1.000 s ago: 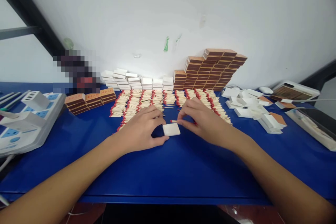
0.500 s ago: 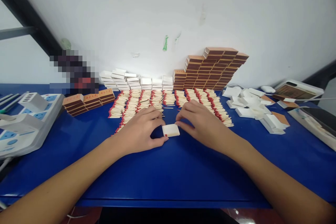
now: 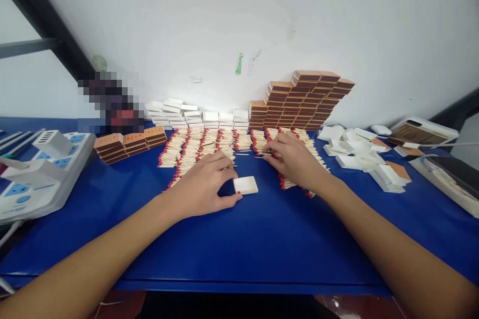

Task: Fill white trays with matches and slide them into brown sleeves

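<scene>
A small white matchbox tray (image 3: pixel 246 185) lies on the blue table, with a red match head showing at its near left corner. My left hand (image 3: pixel 205 182) holds it at the left end, thumb in front and fingers behind. To the right and farther back, my right hand (image 3: pixel 294 159) has thumb and forefinger brought close on a single match (image 3: pixel 258 157) at the edge of the match rows. Wooden matches with red heads (image 3: pixel 190 152) lie in several dense rows behind both hands. Part of these rows is hidden under my hands.
Brown matchboxes (image 3: pixel 299 102) are stacked against the wall, beside white trays (image 3: pixel 174 114). More brown boxes (image 3: pixel 130 143) stand at left, near a power strip (image 3: pixel 56 172) with plugs. At right lie loose white trays (image 3: pixel 354 147) and a phone-like dark device (image 3: pixel 456 172).
My right hand has moved from beside the white tray, away from me and slightly right, to the single match. My left hand stays at the tray. The view has shifted slightly.
</scene>
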Demonstrator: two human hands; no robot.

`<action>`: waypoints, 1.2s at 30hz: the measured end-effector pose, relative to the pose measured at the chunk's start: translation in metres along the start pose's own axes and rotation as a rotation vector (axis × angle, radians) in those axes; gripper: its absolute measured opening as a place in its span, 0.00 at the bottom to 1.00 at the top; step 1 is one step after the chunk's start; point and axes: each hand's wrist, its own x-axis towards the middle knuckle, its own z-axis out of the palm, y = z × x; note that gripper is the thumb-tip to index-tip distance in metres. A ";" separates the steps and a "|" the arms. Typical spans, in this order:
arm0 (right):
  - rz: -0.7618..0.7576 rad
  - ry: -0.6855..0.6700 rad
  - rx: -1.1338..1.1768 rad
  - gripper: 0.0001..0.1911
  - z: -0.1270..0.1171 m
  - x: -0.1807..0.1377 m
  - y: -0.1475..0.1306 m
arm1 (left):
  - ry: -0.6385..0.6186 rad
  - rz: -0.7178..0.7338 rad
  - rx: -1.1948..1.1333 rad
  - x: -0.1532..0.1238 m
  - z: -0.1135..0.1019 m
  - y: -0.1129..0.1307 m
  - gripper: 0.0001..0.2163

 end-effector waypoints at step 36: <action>0.008 0.025 0.065 0.08 0.006 0.000 -0.009 | 0.007 0.016 0.014 -0.001 0.000 0.001 0.13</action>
